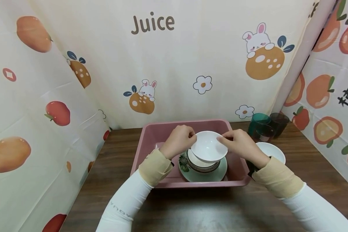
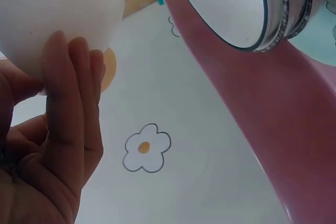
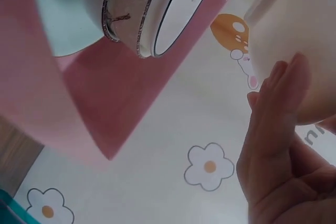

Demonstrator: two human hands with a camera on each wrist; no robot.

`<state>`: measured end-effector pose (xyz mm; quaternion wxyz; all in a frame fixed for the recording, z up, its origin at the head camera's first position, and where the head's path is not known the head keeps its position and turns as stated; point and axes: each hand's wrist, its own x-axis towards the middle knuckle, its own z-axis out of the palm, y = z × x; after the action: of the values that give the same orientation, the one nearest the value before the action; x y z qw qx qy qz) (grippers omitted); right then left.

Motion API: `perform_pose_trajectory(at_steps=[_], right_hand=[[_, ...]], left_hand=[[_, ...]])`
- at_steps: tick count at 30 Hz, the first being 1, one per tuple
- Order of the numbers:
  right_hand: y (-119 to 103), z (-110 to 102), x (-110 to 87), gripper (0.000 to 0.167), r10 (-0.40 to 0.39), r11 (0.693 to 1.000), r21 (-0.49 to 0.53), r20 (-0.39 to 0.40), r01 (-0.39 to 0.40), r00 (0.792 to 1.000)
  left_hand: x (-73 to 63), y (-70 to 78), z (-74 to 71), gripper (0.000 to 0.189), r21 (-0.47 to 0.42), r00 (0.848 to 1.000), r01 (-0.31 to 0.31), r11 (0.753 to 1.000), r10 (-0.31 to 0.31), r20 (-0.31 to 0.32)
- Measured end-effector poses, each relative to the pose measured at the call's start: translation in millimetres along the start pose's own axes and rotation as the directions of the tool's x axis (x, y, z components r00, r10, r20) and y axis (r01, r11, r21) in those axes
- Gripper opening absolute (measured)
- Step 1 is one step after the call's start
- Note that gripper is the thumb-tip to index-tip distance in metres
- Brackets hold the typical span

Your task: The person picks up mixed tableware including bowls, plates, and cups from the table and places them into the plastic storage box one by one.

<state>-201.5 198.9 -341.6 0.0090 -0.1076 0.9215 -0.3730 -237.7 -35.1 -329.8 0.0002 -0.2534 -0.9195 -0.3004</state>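
Between my two hands a white bowl (image 1: 209, 146) is held by its sides, tilted, over a stack of bowls. My left hand (image 1: 179, 140) grips its left side, thumb and fingers at the wall, as the left wrist view also shows. My right hand (image 1: 242, 145) pinches the right side near the rim, with fingers (image 3: 286, 85) along the outer wall. Beneath it, the stacked bowls (image 2: 231, 3) have dark patterned bands and white insides. They sit on a pale green plate (image 1: 191, 175) inside a pink basin (image 1: 150, 137).
Right of the basin, a white dish (image 1: 272, 151) stands on the dark wooden table (image 1: 104, 187), partly hidden by my right arm. Behind it are a teal cup (image 1: 256, 120) and dark cups (image 1: 279, 122). A printed cloth (image 1: 174, 64) hangs behind the table.
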Motion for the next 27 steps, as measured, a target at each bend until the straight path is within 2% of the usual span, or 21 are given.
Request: perform_pose_trajectory(at_steps=[4, 8, 14, 21, 27], right_hand=[[6.5, -4.4, -5.8, 0.047, 0.047, 0.998, 0.043, -0.002, -0.047, 0.999], [14.6, -9.0, -13.1, 0.052, 0.063, 0.997, 0.052, -0.035, -0.061, 0.997], [32.3, -11.2, -24.1, 0.053, 0.053, 0.998, -0.010, -0.082, -0.054, 0.995], [55.1, 0.4, -30.3, 0.063, 0.057, 0.996, -0.058, -0.084, -0.062, 0.995], [72.1, 18.4, -32.1, 0.063, 0.032, 0.999, -0.032, -0.080, -0.035, 0.996]], left_hand=[[1.5, -1.4, -0.2, 0.019, 0.028, 0.999, -0.002, 1.000, 0.003, -0.036], [1.6, -4.5, 0.2, 0.019, 0.034, 0.999, 0.011, 0.999, -0.009, -0.046], [4.5, -13.7, 5.6, 0.020, 0.093, 0.999, -0.007, 0.996, 0.011, -0.039], [7.6, -26.0, 16.7, 0.022, 0.158, 1.000, -0.014, 0.987, 0.017, -0.020], [8.1, -32.7, 27.5, 0.023, 0.196, 0.999, -0.035, 0.980, 0.036, -0.002]])
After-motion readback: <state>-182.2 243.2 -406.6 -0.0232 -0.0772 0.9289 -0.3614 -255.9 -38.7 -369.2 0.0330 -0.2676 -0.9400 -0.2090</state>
